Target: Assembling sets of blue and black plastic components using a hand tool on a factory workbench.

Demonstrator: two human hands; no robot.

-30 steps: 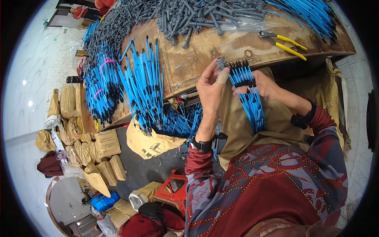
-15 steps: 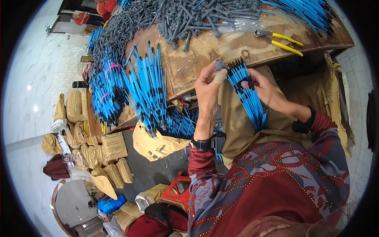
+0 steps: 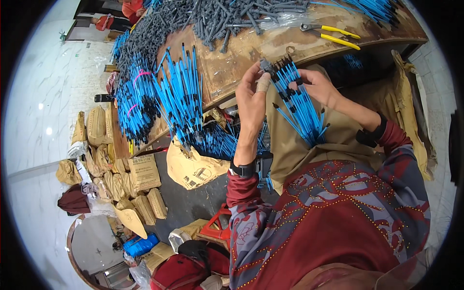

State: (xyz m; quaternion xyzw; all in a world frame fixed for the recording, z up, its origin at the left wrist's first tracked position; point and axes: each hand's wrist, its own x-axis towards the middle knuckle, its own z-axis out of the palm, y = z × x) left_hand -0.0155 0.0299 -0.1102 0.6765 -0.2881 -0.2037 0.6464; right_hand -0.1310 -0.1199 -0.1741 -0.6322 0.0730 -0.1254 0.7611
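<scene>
Above my lap, my left hand (image 3: 252, 99) is closed, its taped thumb and fingertips pinching a small grey plastic piece (image 3: 265, 65). That piece sits right beside the black tips of a fan of thin blue rods (image 3: 298, 113). My right hand (image 3: 319, 88) grips this fan from the right, thumb across its upper part. The lower ends of the rods reach my lap and splay apart, with one rod sticking out to the left. Whether the grey piece touches a rod tip, I cannot tell.
On the wooden table (image 3: 232, 72) lie a heap of grey plastic parts (image 3: 212, 19), yellow-handled pliers (image 3: 333, 36) and several bundles of blue rods (image 3: 181, 92). Brown sacks (image 3: 145, 171) and a red stool (image 3: 217, 224) stand on the floor at left. Another person (image 3: 131, 9) is far back.
The fan of rods in my right hand has loosened and spread at its lower end. Both hands stay close together at the tips. The whole view has shifted slightly.
</scene>
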